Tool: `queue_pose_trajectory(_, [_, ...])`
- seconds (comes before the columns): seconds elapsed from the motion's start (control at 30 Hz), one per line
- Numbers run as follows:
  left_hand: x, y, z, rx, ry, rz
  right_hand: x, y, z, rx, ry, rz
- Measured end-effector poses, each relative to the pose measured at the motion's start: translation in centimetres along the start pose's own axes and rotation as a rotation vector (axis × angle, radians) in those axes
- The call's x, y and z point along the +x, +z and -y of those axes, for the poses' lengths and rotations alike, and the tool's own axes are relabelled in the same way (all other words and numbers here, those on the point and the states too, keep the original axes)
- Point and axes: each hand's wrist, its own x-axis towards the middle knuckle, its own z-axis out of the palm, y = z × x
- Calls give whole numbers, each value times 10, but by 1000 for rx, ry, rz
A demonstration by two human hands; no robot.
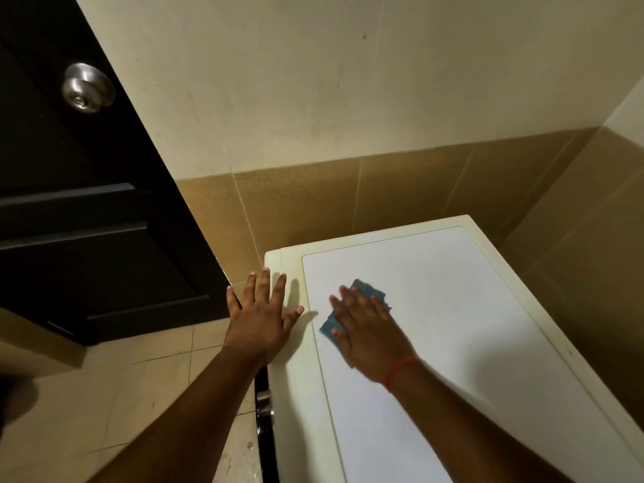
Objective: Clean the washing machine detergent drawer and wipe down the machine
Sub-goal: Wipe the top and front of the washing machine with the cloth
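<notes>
Pressing flat on a small blue cleaning cloth [366, 297], the right hand [369, 329] keeps its fingers straight and slightly spread, so its grip is open and merely pins the cloth against the top of the cream-white washing machine [453, 308]. Parts of the cloth show beyond the fingertips on the far side and under the thumb on the left. A thin red thread bracelet [397, 371] circles that wrist. The cloth lies on the smooth white inset panel of the machine's top, toward its left part and about midway between near and far.

To the left, the left hand [259, 315] rests palm-down on the cream rim at the machine's left edge, fingers straight and fanned out, its grip open and holding nothing.

Left of the machine stands a dark brown panelled door [87, 221] with a round brushed-metal doorknob [87, 88]. Behind the machine the wall [348, 99] is plain cream above and tan tile below. Beige floor tiles [139, 395] show at the near left, beside the machine's dark front edge.
</notes>
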Motion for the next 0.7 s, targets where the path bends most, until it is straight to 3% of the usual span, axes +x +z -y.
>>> queue_pose_trajectory(0.1, [-3, 5, -15, -5, 17, -19, 1, 1, -26, -25, 309, -31])
queue_pose_trajectory(0.13, [-4, 6, -20, -2, 13, -12, 0, 2, -21, -4, 298, 6])
queue_pose_trajectory(0.23, [-6, 7, -36, 2, 11, -2, -9, 3, -28, -21, 0, 13])
queue_pose_trajectory(0.27, [-6, 8, -41, 2, 19, -4, -10, 1, -44, -9, 4, 11])
queue_pose_trajectory(0.4, [-9, 16, -51, 6, 25, -16, -6, 1, -73, 21, 453, -39])
queue_pose_trajectory(0.43, [-8, 17, -52, 11, 20, -5, -6, 1, -62, 45, 413, -19])
queue_pose_trajectory(0.53, [-5, 15, -57, 16, 21, 10, -12, 5, -45, -7, 10, -4])
queue_pose_trajectory(0.57, [-5, 14, -58, 11, 30, 5, -10, 2, -53, 2, 2, 1])
queue_pose_trajectory(0.67, [-4, 9, -52, -8, 41, -10, 3, 3, -55, 7, 312, -39])
queue_pose_trajectory(0.7, [-3, 8, -48, -14, 35, -12, 6, 4, -41, 7, 309, -24])
